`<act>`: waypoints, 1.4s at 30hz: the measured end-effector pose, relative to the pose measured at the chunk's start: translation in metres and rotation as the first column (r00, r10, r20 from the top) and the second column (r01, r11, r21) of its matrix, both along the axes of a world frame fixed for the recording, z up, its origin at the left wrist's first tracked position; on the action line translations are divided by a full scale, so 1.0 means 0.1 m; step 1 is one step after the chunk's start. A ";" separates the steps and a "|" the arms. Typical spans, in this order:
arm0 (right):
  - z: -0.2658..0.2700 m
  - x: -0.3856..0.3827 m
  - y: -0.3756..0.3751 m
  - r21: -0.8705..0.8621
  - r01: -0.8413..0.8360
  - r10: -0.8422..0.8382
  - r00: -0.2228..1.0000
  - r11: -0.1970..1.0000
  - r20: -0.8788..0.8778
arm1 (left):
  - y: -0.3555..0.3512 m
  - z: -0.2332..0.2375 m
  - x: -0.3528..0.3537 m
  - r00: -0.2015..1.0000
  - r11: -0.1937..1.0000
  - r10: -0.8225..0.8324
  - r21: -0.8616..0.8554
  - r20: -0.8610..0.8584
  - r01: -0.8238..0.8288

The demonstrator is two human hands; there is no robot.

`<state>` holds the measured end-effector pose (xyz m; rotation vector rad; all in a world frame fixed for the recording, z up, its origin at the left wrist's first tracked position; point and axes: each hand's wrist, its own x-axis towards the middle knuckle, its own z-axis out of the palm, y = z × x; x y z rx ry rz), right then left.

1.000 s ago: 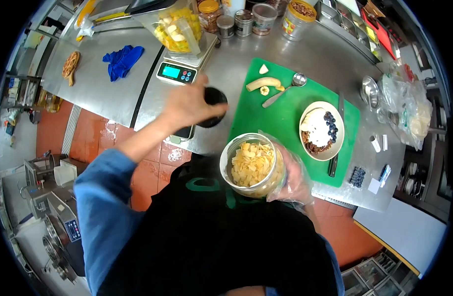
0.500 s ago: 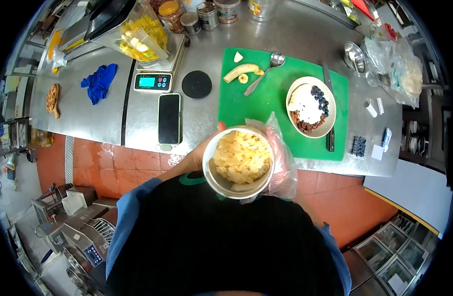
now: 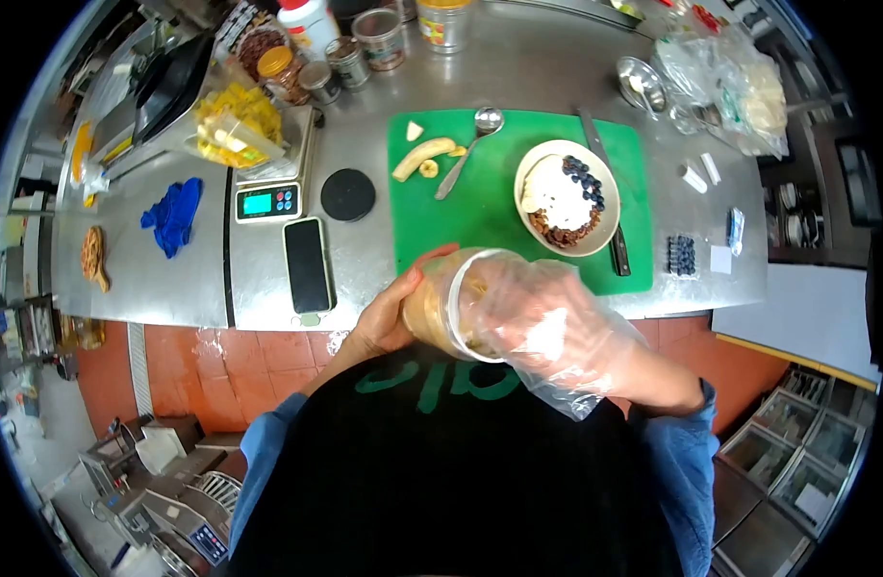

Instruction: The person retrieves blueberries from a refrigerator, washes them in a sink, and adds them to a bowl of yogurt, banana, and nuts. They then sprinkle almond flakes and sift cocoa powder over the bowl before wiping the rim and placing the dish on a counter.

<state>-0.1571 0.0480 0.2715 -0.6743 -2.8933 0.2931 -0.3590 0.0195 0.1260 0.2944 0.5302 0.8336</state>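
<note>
My left hand (image 3: 386,317) is wrapped round a clear jar (image 3: 429,306) of pale yellowish flakes, tipped with its mouth toward the right. My right hand (image 3: 552,317), in a loose clear plastic glove, reaches into the jar's mouth; its fingertips are hidden inside, so their grip does not show. Just beyond, on a green cutting board (image 3: 490,226), stands a cream bowl (image 3: 606,231) with white yogurt (image 3: 555,192), blueberries (image 3: 584,181) and brown granola-like clusters (image 3: 562,235). A peeled banana piece (image 3: 422,160), cut slices and a spoon (image 3: 468,154) lie left of the bowl, a knife (image 3: 620,252) right of it.
Left of the board are a black round lid (image 3: 348,195), a phone (image 3: 309,264) and a digital scale (image 3: 268,200) with a container of yellow fruit (image 3: 238,123). A blue cloth (image 3: 173,216) lies farther left. Metal bowl (image 3: 642,85) and plastic bags (image 3: 725,82) sit back right.
My gloved right hand has moved from beside the jar into its mouth. The jar, upright before, is now tipped to the right in my left hand. The view has shifted slightly.
</note>
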 end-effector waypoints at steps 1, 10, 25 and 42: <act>-0.01 0.04 -0.02 0.003 0.021 -0.021 1.000 1.000 0.004 | -0.01 0.01 0.02 1.000 1.000 -0.007 0.013 -0.011 0.007; -0.19 0.08 0.14 -0.210 -0.055 0.081 0.990 0.976 0.114 | 0.01 -0.01 0.19 0.999 0.999 0.014 -0.041 -0.042 -0.016; -0.12 0.27 0.32 -0.252 0.084 -0.077 0.996 0.964 0.037 | 0.26 -0.17 0.41 0.999 0.997 0.045 -0.057 0.021 -0.043; -0.20 0.68 0.48 -0.739 0.128 -0.556 0.745 0.662 -0.369 | 0.51 -0.37 0.52 0.994 0.998 0.056 -0.033 0.099 -0.053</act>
